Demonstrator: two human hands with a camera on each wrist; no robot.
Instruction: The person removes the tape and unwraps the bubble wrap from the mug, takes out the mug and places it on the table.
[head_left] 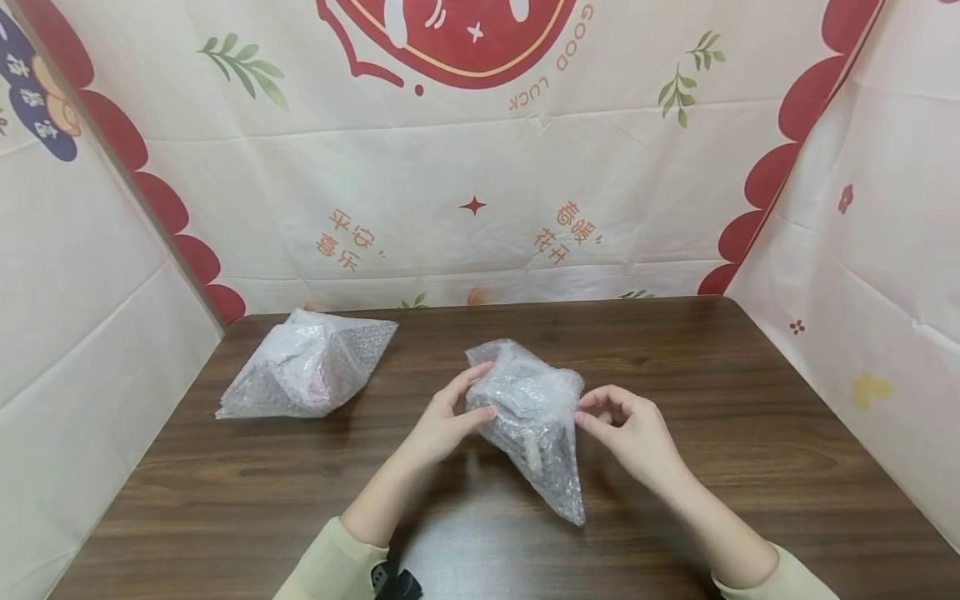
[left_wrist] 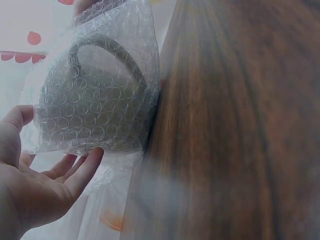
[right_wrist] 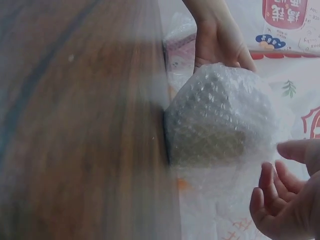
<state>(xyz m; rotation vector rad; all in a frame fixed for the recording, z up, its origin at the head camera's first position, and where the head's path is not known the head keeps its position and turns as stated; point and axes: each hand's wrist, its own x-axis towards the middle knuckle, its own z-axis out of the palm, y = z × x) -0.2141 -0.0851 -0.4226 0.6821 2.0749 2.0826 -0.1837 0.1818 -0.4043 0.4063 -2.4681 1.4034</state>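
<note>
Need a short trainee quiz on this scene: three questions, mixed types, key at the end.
1. Multiple choice. In the head view, where on the dark brown wood-grain table is the clear bubble-wrap bundle with a pinkish patch, relative to the left hand?
A) to its right
B) to its left
C) directly under it

2. True or false: the left hand is touching the second clear bubble-wrap bundle.

3. Open: in the left wrist view, what shape shows through the second bundle's wrapping?

Key:
1. B
2. True
3. A curved, handle-like loop
</note>
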